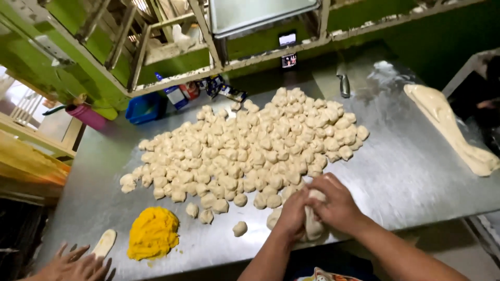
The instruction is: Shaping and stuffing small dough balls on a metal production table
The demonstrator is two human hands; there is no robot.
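A lump of pale dough [313,225] is gripped between both hands at the near edge of the steel table [416,171]. The left hand [292,212] is pressed against the lump's left side, fingers curled onto it; the right hand [337,204] is closed over its top and right side, so that only the lower part and a small patch between the thumbs are seen. The lump rests on the table surface beneath the hands. Just beyond the hands, touching distance from the fingertips, a broad heap of small dough pieces [250,151] is spread across the table's middle. One stray piece [239,228] lies to the left of the held lump, apart from the heap. Farther left on the table a mound of yellow filling [153,233] is noted, with a flattened oval of dough [104,242] beside it. Another person's hand [73,264] is laid flat at the table's near left corner. A long stretched strip of dough [452,127] lies along the table's right side, and a knife [344,82] near its far edge.
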